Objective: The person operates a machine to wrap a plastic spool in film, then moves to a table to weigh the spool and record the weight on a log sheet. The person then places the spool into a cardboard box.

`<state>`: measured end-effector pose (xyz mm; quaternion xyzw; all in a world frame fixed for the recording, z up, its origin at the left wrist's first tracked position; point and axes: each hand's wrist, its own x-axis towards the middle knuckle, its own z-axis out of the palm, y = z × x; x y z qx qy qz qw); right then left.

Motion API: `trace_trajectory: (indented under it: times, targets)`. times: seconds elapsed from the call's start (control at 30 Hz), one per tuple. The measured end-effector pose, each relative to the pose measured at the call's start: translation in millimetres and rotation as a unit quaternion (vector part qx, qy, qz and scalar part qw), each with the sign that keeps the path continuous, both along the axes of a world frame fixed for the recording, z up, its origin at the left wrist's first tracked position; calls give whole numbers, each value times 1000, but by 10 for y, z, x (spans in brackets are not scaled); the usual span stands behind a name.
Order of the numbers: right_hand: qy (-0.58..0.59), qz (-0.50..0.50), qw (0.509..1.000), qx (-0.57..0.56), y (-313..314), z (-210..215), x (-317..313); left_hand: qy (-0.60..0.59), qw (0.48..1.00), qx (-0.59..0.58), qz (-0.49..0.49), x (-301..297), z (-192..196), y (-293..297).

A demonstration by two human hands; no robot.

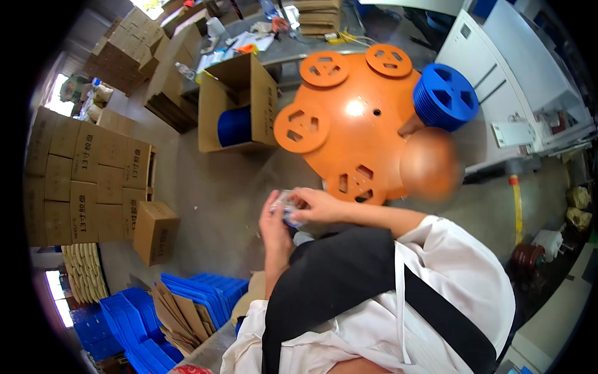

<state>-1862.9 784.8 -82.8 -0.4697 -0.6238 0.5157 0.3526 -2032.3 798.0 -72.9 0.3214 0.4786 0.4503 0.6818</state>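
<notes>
In front of my body, both hands are closed around a small clear and blue thing [288, 215], whose kind I cannot make out. My left hand [273, 227] grips it from the left side. My right hand [316, 206] pinches it from the right with bent fingers. Just beyond my hands is a big round orange table [355, 134], which carries several orange discs [301, 127] with cut-out slots. One orange disc [430, 163] at its right edge is smeared by motion. A stack of blue slotted discs [445, 96] stands at the table's far right.
An open carton [265, 106] with a blue round thing [235, 128] inside stands left of the table. Stacked cartons [84, 181] fill the left, with a single carton [156, 234] before them. Blue bins [134, 318] lie lower left. A white machine cabinet [492, 81] rises at right.
</notes>
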Motion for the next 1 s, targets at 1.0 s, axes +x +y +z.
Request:
trace_trajectory:
  times: [1.0]
  targets:
    - [-64, 11, 998, 12, 2645, 339, -3416, 505, 840, 198, -34, -2982, -273, 2132]
